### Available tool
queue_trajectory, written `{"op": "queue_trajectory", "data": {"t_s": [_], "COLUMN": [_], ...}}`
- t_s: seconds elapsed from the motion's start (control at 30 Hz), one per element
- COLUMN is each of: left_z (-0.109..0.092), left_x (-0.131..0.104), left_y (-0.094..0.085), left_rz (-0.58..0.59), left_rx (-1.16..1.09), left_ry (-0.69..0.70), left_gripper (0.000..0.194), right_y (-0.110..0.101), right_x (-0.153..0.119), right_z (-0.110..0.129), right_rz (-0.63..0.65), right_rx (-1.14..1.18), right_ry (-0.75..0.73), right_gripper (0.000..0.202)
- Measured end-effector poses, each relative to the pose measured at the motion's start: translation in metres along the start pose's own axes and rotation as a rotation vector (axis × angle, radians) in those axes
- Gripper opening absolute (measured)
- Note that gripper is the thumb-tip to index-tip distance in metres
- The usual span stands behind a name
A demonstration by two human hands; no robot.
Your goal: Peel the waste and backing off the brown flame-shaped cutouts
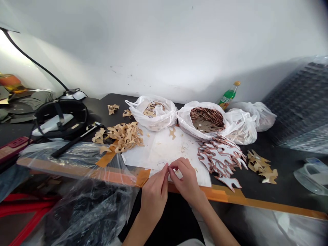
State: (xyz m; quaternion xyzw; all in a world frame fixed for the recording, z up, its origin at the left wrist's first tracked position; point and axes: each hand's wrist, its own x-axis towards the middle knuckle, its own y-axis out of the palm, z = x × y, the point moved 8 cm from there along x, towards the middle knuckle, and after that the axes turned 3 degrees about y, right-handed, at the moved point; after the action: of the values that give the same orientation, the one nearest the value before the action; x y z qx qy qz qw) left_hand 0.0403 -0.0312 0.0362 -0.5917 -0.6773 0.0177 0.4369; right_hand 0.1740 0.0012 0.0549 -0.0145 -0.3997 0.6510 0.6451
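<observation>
My left hand (155, 189) and my right hand (186, 180) meet at the table's front edge, fingertips pinched together. Whatever they pinch is too small to make out. Beneath and beyond them lies a white paper sheet (164, 150) with small crumbs on it. One tan cut-out piece (172, 133) rests near the sheet's far side. Left of the sheet is a heap of tan wavy cut-outs (125, 136). On the right, a pile of white-faced, brown-edged cut-outs (220, 160) overlaps the paper.
Two open white plastic bags, one with tan pieces (153, 109) and one with brown pieces (206, 119), stand behind the sheet. A green bottle (228, 97), tied bags (242, 126), more tan pieces (261, 167) and a clear plastic container (311, 177) are right. A black-handled tool (77, 140) lies left.
</observation>
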Motion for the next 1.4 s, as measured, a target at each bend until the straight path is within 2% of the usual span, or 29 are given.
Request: {"op": "queue_trajectory", "data": {"t_s": [0.13, 0.3, 0.47, 0.6, 0.67, 0.77, 0.87, 0.97, 1.17, 1.23, 1.3, 1.4], "left_z": [0.003, 0.017, 0.028, 0.033, 0.036, 0.036, 0.031, 0.028, 0.028, 0.031, 0.033, 0.027], "left_x": [-0.001, -0.003, -0.010, -0.015, -0.017, -0.018, -0.016, -0.017, -0.016, -0.013, -0.008, 0.000], "left_y": [0.000, 0.001, 0.010, 0.019, 0.024, 0.034, 0.040, 0.042, 0.036, 0.029, 0.018, -0.001], "left_rz": [0.035, 0.082, 0.120, 0.116, 0.104, 0.153, 0.185, 0.166, 0.168, 0.136, 0.090, 0.067], "left_rx": [-0.068, -0.222, -0.498, -0.789, -0.934, -1.108, -1.244, -1.335, -1.252, -1.170, -1.043, -0.814], "left_ry": [-0.068, -0.329, -0.567, -0.722, -0.821, -0.927, -0.959, -0.994, -0.943, -0.873, -0.739, -0.500], "left_gripper": [0.037, 0.038, 0.049, 0.053, 0.054, 0.051, 0.036, 0.024, 0.025, 0.025, 0.023, 0.018], "right_y": [0.003, 0.003, 0.003, -0.003, -0.005, -0.006, -0.006, -0.006, -0.010, -0.012, -0.011, 0.003], "right_x": [-0.004, -0.011, -0.017, -0.018, -0.017, -0.016, -0.016, -0.018, -0.023, -0.024, -0.025, -0.028], "right_z": [0.002, 0.010, 0.013, 0.008, 0.007, 0.010, 0.012, 0.012, 0.010, 0.008, -0.001, -0.012], "right_rz": [0.027, 0.023, 0.030, -0.005, 0.009, 0.061, 0.102, 0.106, 0.067, 0.038, 0.016, 0.081], "right_rx": [-0.025, -0.035, -0.001, 0.043, 0.047, 0.017, -0.022, -0.058, -0.002, 0.071, 0.210, 0.488], "right_ry": [-0.041, -0.132, -0.203, -0.151, -0.130, -0.165, -0.202, -0.234, -0.206, -0.129, 0.039, 0.320], "right_gripper": [0.013, 0.010, 0.016, 0.016, 0.016, 0.016, 0.016, 0.017, 0.020, 0.014, 0.009, 0.023]}}
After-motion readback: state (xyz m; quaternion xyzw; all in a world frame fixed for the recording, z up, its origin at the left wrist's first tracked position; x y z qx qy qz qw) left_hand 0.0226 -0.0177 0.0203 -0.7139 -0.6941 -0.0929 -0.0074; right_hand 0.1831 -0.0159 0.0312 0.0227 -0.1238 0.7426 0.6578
